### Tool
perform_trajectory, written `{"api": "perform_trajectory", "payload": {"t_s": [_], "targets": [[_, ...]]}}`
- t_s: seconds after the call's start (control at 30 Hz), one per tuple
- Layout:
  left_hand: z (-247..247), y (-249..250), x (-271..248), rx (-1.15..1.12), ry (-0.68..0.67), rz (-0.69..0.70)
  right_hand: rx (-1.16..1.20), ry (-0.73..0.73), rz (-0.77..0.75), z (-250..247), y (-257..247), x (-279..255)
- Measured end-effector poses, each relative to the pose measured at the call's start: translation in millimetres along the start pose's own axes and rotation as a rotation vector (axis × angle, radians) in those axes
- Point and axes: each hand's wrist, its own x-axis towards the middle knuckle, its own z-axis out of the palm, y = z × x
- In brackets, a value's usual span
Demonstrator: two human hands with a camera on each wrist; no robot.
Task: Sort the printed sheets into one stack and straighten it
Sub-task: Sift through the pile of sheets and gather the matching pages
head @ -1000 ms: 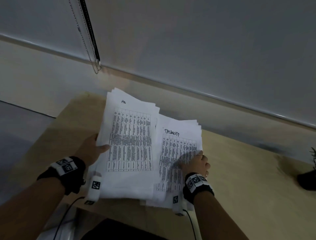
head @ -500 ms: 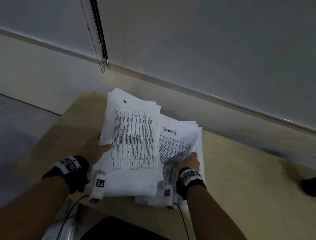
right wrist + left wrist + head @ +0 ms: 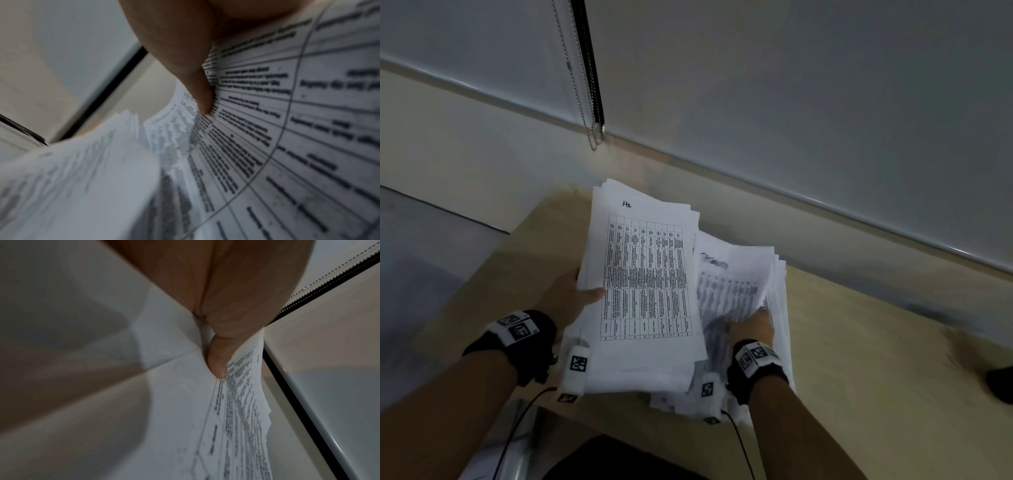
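In the head view, a bundle of printed table sheets (image 3: 647,274) with a handwritten note at its top is raised over the left of the wooden table (image 3: 859,342). My left hand (image 3: 582,294) grips its left edge, thumb on top; the left wrist view shows that thumb (image 3: 218,363) pressing the paper (image 3: 242,402). A second, uneven pile (image 3: 780,308) lies to the right on the table. My right hand (image 3: 753,325) grips several of its top sheets (image 3: 729,284), which curl up and are blurred. In the right wrist view the thumb (image 3: 203,97) lies on a printed sheet (image 3: 267,129).
A blind's bead chain (image 3: 592,113) hangs by the wall behind the table. A dark object (image 3: 1000,380) sits at the table's right edge. The table's left edge drops to grey floor (image 3: 421,274). Black wrist cables (image 3: 517,428) trail toward me.
My right hand has slid left across the right pile and taken hold of its top sheets, which now curl upward. The left bundle stays held in about the same place.
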Motion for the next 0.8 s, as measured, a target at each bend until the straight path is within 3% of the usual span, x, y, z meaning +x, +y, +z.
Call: {"api": "perform_trajectory", "payload": {"t_s": [0.17, 0.23, 0.33, 0.4, 0.53, 0.63, 0.73, 0.8], "targets": [[8.3, -7.3, -0.2, 0.015, -0.033, 0.004, -0.134, 0.222, -0.293, -78.5, -29.8, -6.8], [20.2, -12.4, 0.1, 0.012, -0.050, 0.005, -0.075, 0.295, -0.382, -117.6, -51.7, -15.5], [38.4, -18.7, 2.2, 0.003, -0.067, -0.003, 0.070, 0.317, -0.486, -164.6, -77.3, -32.8], [47.9, -19.1, 3.4, 0.013, -0.089, 0.014, 0.218, 0.244, -0.521, -172.9, -80.0, -37.1], [61.9, -20.8, 3.5, 0.213, -0.095, 0.070, 0.364, 0.009, -0.359, -123.5, -57.5, -20.4], [66.8, -11.2, -1.3, 0.164, -0.160, 0.028, 0.314, -0.059, -0.206, -61.0, -34.3, 5.0], [74.3, 7.8, -5.5, 0.034, -0.080, -0.098, 0.078, -0.085, -0.148, -12.0, -25.8, 12.0], [81.5, 15.5, -6.3, 0.132, -0.033, -0.105, -0.245, -0.164, -0.250, 10.6, -24.3, -0.6]]}}
